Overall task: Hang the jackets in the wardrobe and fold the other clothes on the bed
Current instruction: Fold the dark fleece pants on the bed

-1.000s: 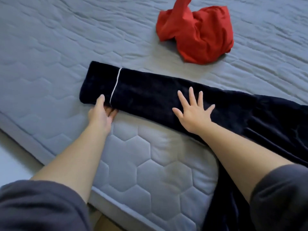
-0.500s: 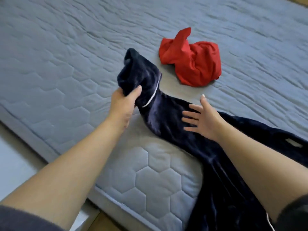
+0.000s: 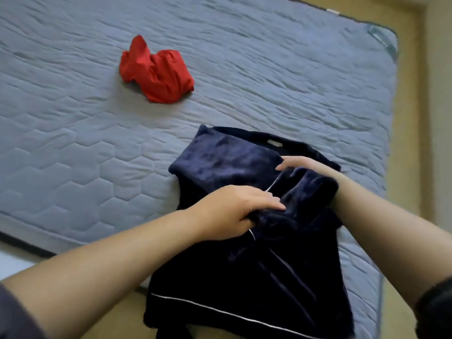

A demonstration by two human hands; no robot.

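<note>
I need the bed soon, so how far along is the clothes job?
Nothing looks finished: no folded pile shows. In hand: the navy garment, part-folded on the mattress, its hem hanging over the edge; the left hand grips it, the right hand touches it. To do: the red garment, crumpled. Jackets and wardrobe are out of view.

No lettering is legible anywhere; the small pale tag (image 3: 348,143) on the navy garment (image 3: 220,165) is too blurred to read.
</note>
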